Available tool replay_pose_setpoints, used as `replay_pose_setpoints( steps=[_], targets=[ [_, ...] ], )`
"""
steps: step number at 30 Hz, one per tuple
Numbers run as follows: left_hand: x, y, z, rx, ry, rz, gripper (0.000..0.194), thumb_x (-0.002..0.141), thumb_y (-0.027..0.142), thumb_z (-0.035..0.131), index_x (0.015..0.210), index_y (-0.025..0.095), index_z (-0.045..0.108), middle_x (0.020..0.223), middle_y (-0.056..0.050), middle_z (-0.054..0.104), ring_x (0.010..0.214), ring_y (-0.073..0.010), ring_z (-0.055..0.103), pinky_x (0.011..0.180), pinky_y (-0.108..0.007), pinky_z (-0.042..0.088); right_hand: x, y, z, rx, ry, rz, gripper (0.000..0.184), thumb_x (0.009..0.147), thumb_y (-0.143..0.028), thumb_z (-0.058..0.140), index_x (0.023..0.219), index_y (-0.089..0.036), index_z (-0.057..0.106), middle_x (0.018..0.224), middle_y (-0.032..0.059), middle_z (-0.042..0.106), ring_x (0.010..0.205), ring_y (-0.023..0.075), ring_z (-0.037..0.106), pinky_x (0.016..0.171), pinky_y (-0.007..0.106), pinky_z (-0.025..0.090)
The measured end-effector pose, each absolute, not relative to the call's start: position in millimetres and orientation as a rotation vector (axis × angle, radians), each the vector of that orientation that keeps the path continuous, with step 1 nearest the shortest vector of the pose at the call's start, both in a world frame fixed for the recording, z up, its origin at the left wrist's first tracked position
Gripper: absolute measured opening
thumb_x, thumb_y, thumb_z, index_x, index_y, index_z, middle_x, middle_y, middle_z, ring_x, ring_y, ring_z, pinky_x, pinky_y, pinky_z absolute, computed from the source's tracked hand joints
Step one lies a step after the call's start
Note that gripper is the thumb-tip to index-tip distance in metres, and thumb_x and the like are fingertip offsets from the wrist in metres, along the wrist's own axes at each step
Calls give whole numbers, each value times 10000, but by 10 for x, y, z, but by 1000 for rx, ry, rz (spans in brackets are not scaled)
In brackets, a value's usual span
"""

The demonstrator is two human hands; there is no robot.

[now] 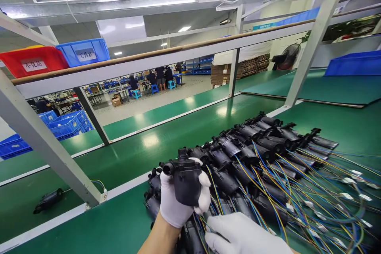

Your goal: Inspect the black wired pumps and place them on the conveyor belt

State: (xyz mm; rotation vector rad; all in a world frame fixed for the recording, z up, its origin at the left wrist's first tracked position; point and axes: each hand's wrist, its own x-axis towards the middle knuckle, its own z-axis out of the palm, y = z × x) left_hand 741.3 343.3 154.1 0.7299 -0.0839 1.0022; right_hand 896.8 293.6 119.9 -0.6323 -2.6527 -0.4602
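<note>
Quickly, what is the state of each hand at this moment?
Left hand: closed around a black part.
Right hand: partly curled near wires; whether holding any cannot be told.

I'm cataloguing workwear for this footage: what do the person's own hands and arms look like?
The left hand and right hand wear plain white gloves, with no markings visible. The left one ends at the wrist, and the left forearm shows no sleeve.

Over the green table point(127, 211), the gloved left hand point(174, 206) grips a black housing point(187, 184), threaded spout up. The gloved right hand point(241, 232) is just beside. Similar housings point(228, 147) crowd along the table's far edge, coloured wires point(347, 219) trailing rightward.
</note>
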Motion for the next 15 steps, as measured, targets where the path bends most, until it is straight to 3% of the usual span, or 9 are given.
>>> replay_pose_setpoints(
  steps=[3, 6, 9, 11, 15],
  targets=[
    [7389, 3377, 1531, 871, -35, 1079, 687, 790, 714, 547, 1186, 154, 566, 850, -65, 692, 409, -117, 560, 342, -222, 386, 9022, 2999, 1265, -894, -2541, 56, 350, 1031, -269, 373, 745, -231, 571, 648, -25, 633, 488, 155, 549, 435, 279, 317],
    [7385, 3275, 1540, 1118, 286, 1297, 760, 754, 515, 740, 1362, 217, 394, 1075, -99, 681, 762, -203, 700, 689, -328, 573, 9134, 3062, 1353, -1088, -2111, 626, 467, 1057, -467, 266, 802, -231, 577, 689, -4, 623, 601, 172, 577, 559, 259, 454],
    [7404, 3187, 1507, 1425, 699, 1489, 1119, 576, 187, 896, 1441, 284, 193, 1241, -98, 623, 1105, -252, 637, 1057, -410, 435, 9257, 3060, 1425, -1010, -1847, 882, 601, 1022, -620, 169, 852, -234, 596, 633, -9, 538, 538, 167, 506, 512, 265, 437],
    [7415, 3161, 1445, 1588, 868, 1539, 1193, 547, 86, 881, 1447, 287, 125, 1239, -100, 624, 1133, -256, 624, 1109, -421, 375, 9298, 3029, 1463, -952, -1828, 910, 622, 994, -679, 196, 897, -236, 622, 674, 0, 548, 573, 171, 514, 545, 269, 454],
    [7388, 3159, 1315, 1702, 906, 1545, 1189, 597, 50, 835, 1454, 308, 51, 1263, -103, 614, 1134, -254, 627, 1090, -425, 387, 9263, 2994, 1548, -868, -1887, 822, 593, 980, -698, 263, 896, -242, 634, 809, 30, 632, 722, 195, 586, 685, 284, 496]
  ],
)
